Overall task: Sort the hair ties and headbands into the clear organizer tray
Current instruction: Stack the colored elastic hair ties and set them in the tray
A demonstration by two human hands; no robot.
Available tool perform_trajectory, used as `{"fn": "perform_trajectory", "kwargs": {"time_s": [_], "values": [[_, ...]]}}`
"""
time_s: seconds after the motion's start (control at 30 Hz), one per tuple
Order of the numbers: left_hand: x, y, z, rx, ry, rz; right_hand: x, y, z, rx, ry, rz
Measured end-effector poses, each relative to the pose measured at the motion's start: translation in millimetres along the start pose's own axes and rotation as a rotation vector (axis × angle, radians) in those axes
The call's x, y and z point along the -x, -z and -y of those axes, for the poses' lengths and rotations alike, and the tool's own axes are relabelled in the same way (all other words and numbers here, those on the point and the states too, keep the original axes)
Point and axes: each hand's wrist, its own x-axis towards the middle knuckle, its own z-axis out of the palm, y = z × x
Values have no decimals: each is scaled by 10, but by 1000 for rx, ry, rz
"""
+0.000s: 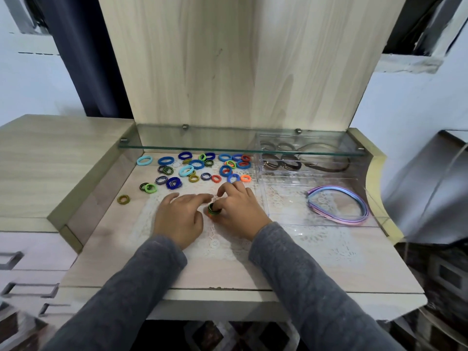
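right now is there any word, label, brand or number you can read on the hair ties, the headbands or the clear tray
None: no readable text shows anywhere in this view.
Loose hair ties: plain colours or stripes, no print.
Green-and-black hair ties pinched by the right hand: no label.
Pastel headbands and clear organizer tray: no brand or number visible.

Coloured hair ties (174,183) scattered left of the clear tray (286,198); pastel headbands (339,219) lying flat in its front compartment.
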Motion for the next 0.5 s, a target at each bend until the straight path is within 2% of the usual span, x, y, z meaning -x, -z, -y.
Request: {"fn": "perform_trajectory", "kwargs": {"time_s": [0.1, 0.3, 0.5], "values": [[-13, 51, -136, 85, 30, 11, -22, 35, -17, 38, 37, 5], [-56, 57, -230, 79, 109, 103, -19, 153, -86, 95, 63, 59], [-147, 81, -341, 142, 98, 112, -17, 389, -203, 119, 72, 152]]}}
